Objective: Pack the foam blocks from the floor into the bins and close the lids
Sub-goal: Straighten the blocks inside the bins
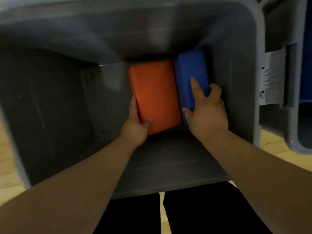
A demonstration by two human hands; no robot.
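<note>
Grey bin (50,98), inside: left hand (135,122) curled round the near left corner of an orange block (155,93); right hand (207,114) gripping the adjoining blue block (190,70), forefinger straight, by the right wall.

A plain orange foam block (155,95) was seen at the left hand (135,124), a plain blue foam block (190,71) under the right hand (208,114). The bin (50,98) around both hands was coloured dark grey. A pale yellow floor (6,166) and black trousers (202,208) were seen behind the hands.
</note>
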